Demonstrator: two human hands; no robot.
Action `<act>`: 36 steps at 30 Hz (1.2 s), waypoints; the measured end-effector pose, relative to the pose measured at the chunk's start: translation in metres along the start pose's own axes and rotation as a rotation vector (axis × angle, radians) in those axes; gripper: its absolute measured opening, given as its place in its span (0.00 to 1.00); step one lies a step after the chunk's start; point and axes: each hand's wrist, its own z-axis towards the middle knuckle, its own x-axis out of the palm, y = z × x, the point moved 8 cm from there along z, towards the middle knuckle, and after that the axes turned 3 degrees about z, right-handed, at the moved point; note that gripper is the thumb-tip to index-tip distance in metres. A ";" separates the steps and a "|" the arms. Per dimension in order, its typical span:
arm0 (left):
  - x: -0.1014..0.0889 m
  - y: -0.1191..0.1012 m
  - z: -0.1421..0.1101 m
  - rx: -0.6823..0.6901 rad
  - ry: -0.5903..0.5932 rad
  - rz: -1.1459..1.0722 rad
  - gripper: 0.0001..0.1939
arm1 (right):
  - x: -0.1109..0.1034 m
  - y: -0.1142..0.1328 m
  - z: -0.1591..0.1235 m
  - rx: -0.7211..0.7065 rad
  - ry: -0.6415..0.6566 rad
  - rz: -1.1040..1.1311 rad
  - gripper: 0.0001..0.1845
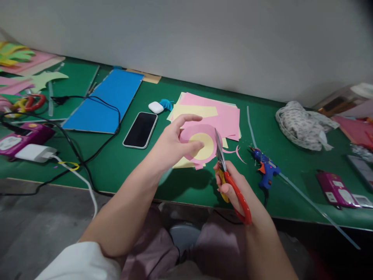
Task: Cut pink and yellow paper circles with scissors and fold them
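Note:
My left hand [177, 142] pinches a pink paper ring with a yellow paper circle [208, 146] at its centre, thumb on the yellow face. In my right hand [233, 182] is a pair of scissors [240, 200] with red and yellow handles, the blades pointing up along the disc's right edge. Behind the disc lies a stack of pink and pale yellow paper sheets [227, 116]. Thin curved pink paper scraps [240, 154] rest just right of the disc, on the green table [180, 186].
Left of the hands are a phone [140, 130], a white earbud case [155, 107], a blue board [107, 101], cables and a purple power strip [29, 138]. At the right sit a blue glue gun [265, 168] with a long glue stick, a cloth bundle [303, 124] and another purple power strip [335, 188].

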 end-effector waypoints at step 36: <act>-0.004 0.005 0.002 -0.039 0.142 0.030 0.27 | -0.010 0.003 -0.006 0.001 0.032 -0.130 0.41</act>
